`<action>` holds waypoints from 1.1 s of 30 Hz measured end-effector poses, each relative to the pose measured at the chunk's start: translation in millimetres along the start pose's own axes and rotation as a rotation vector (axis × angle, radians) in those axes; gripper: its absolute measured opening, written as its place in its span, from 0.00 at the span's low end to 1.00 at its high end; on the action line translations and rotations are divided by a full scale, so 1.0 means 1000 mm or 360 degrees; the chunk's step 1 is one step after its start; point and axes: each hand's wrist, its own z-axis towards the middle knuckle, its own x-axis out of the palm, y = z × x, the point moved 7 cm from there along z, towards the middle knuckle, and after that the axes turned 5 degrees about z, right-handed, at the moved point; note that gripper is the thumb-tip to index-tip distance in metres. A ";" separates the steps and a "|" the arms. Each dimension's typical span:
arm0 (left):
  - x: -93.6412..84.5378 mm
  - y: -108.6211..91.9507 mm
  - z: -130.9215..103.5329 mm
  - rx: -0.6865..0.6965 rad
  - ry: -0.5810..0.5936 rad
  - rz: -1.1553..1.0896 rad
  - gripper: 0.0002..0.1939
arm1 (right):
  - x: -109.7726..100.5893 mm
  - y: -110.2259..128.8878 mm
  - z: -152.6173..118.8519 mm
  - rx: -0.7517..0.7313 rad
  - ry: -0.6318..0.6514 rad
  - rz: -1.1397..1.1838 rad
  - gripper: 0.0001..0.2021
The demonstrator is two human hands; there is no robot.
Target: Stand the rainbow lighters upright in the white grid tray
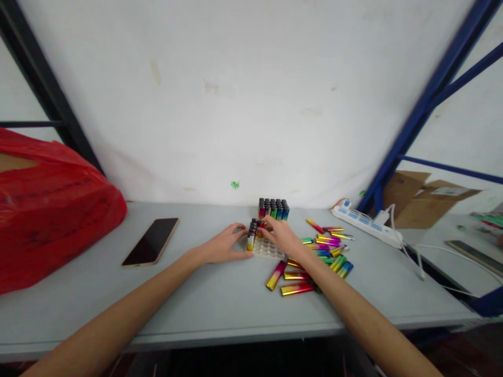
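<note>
A pale tray with rows of round holes (269,248) lies on the table, with a row of colourful lighters (250,242) standing upright along its left side. My left hand (222,245) rests at that side, thumb and fingers apart, the tips against the tray corner and the lighters. Over the back of the tray, my right hand (281,234) pinches a red lighter (260,224), partly hidden by the fingers. Behind the tray stands a block of upright lighters with black tops (274,209). Loose metallic lighters (296,288) lie scattered to the right, some under my right forearm.
On the grey table (204,298), a phone (152,243) lies at the left, near a big red plastic bag (58,209). A white power strip (367,224) with cables is at the back right. Beyond the blue frame (416,120) sits an open cardboard box (412,201).
</note>
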 end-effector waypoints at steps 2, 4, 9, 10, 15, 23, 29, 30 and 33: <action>0.001 0.001 0.000 -0.0002 0.0015 0.0013 0.38 | -0.005 0.004 -0.001 -0.0024 0.0026 -0.0125 0.09; 0.002 0.001 0.001 -0.0006 0.0023 0.0024 0.38 | -0.016 0.005 -0.002 -0.0005 0.0023 -0.0288 0.13; 0.001 0.001 0.001 -0.0024 0.0042 0.0015 0.38 | -0.063 -0.024 -0.006 0.0424 -0.0040 -0.0867 0.22; 0.001 0.001 0.001 -0.0028 0.0049 0.0018 0.38 | -0.073 -0.036 -0.009 0.0555 -0.0009 -0.0966 0.21; 0.000 0.000 0.001 -0.0028 0.0040 0.0009 0.39 | -0.105 -0.097 -0.039 0.1134 0.0150 -0.1186 0.17; 0.001 0.000 0.000 -0.0052 0.0075 0.0043 0.41 | -0.111 -0.114 -0.044 0.1172 0.0249 -0.1106 0.17; 0.002 0.001 0.001 -0.0043 0.0096 0.0046 0.41 | -0.103 -0.097 -0.038 0.0781 0.0539 -0.0854 0.17; 0.003 0.002 0.001 -0.0044 0.0093 0.0043 0.41 | -0.100 -0.096 -0.040 0.0744 0.0603 -0.0793 0.17; 0.004 0.003 0.000 -0.0039 0.0093 0.0041 0.41 | -0.096 -0.099 -0.044 0.0732 0.0695 -0.0642 0.16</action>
